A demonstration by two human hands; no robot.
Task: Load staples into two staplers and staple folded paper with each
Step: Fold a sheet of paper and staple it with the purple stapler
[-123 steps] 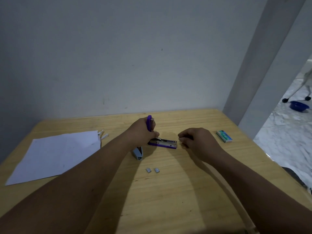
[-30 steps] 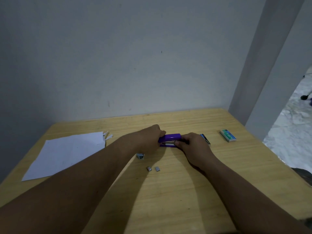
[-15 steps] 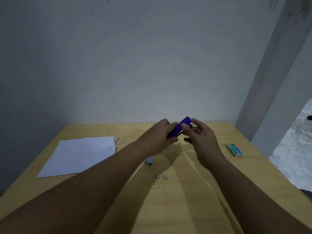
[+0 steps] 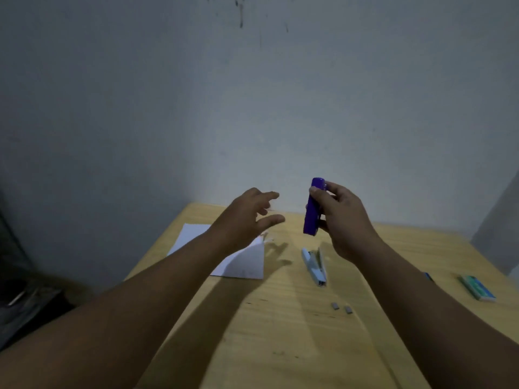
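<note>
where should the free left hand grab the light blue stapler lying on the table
Judging by its pose, grip the light blue stapler across its narrow body near the middle, coming from above. It lies flat and long on the table, sides clear, nearest the empty, open left hand.

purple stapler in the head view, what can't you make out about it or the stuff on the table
- purple stapler: staples inside hidden by its closed body; the right hand covers its far side.
- two small grey pieces: too small to identify.
- green box: print too blurred to read.
</note>
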